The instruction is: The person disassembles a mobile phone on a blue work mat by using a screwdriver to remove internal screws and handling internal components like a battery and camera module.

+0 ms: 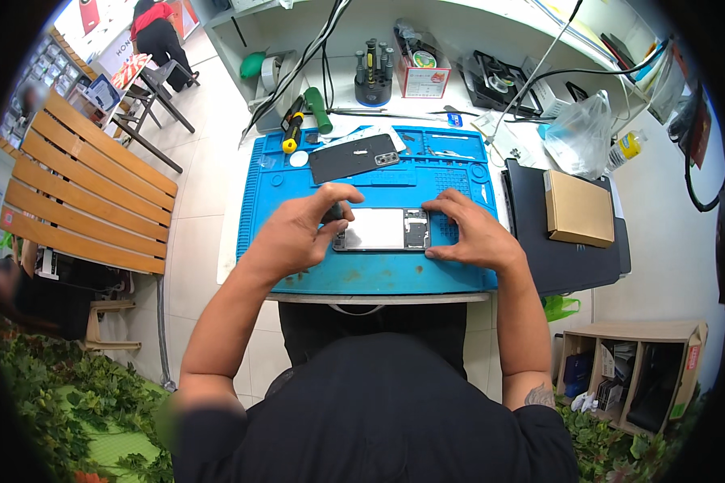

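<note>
An opened phone (379, 229) lies flat on a blue repair mat (362, 278), its silver battery and inner boards showing. My left hand (298, 229) is closed at the phone's left end, its fingers pinching a short dark screwdriver (333, 213) seen nearly end-on; the tip is hidden. With thumb on the near edge and fingers on the far edge, my right hand (479, 233) grips the phone's right end. Behind it rests a dark phone back cover (350, 159) with a camera block at its right.
Beyond the mat stand a screwdriver holder (372, 80) and a red-white box (424, 74). A yellow-black screwdriver (293, 133) lies at the mat's far left. To the right, a brown box (576, 209) sits on black laptops (532, 241). Cables (306, 48) hang overhead.
</note>
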Action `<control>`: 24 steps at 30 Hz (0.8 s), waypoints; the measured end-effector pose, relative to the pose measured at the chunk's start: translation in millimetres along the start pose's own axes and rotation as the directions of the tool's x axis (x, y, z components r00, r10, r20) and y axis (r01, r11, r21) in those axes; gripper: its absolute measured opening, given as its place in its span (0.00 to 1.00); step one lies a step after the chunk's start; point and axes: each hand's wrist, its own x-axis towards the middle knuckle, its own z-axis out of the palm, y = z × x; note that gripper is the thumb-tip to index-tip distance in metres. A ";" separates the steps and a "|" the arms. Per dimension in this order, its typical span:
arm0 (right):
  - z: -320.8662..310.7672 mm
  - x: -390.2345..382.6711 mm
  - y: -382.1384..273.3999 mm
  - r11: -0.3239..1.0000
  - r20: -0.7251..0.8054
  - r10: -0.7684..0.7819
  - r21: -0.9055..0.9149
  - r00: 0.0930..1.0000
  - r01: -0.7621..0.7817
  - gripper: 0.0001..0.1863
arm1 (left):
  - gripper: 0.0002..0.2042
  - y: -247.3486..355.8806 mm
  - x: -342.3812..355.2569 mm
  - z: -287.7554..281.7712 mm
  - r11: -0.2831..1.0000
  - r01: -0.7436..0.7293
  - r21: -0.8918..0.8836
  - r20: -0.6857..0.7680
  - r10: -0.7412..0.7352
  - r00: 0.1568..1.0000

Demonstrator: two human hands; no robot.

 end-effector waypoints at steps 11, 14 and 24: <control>-1.5 -0.4 -0.7 1.000 -0.008 0.006 0.007 1.000 -0.006 0.43 | 0.21 -4.8 2.6 -0.8 0.993 -0.013 -0.116 -0.078 0.004 0.997; 1.0 0.0 1.4 1.000 -0.006 0.006 0.013 1.000 -0.006 0.43 | 0.23 -7.7 -0.5 0.4 0.996 0.024 -0.087 -0.041 -0.027 0.999; 1.1 0.3 3.8 1.000 -0.007 -0.007 -0.013 1.000 0.006 0.44 | 0.19 -2.1 -2.0 -4.9 0.996 0.004 -0.089 -0.012 -0.005 1.000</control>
